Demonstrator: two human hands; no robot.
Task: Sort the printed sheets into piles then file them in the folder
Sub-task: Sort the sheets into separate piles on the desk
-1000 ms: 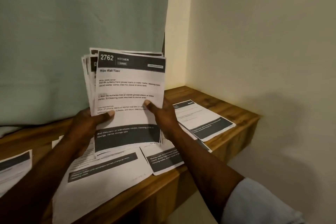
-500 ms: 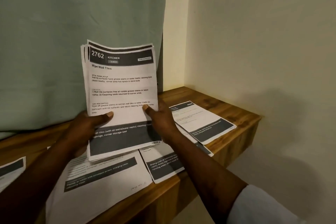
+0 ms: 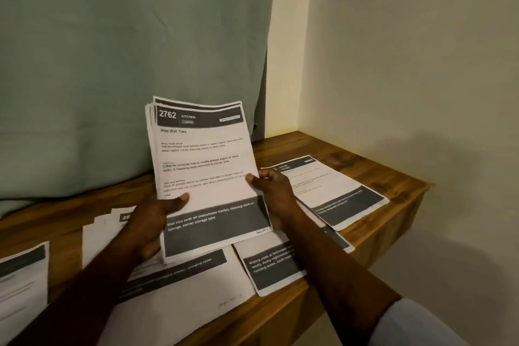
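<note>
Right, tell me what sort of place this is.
Probably a corner of a home room: a wooden ledge against plain cream walls, a grey-green curtain behind it.

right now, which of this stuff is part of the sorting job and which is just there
Job: held stack, gripped by left hand and right hand; right pile; middle pile; front sheet; far-left sheet. No folder in view.
Just there: green curtain; wall; wooden shelf, which only bears the piles.
</note>
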